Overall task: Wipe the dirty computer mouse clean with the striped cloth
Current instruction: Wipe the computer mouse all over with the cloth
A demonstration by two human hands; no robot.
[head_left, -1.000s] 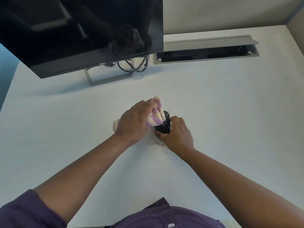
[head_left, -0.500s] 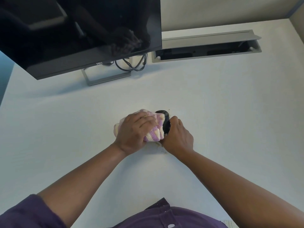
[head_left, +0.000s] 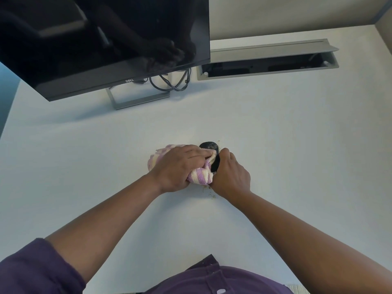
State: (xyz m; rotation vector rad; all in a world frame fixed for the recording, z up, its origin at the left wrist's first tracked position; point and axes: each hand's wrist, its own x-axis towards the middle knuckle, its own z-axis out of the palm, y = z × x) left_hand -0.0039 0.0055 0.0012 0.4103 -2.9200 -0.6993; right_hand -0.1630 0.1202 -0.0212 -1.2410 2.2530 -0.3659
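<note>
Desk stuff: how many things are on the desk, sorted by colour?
Black: 2, the mouse and the monitor.
Purple and cream stripes: 1, the cloth.
Grey: 1, the cable box.
Total: 4.

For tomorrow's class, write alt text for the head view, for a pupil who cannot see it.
A left hand presses a purple-and-cream striped cloth against a black computer mouse that the right hand steadies on a white desk. Brown crumbs lie beside the hands; a dark monitor stands behind.
</note>
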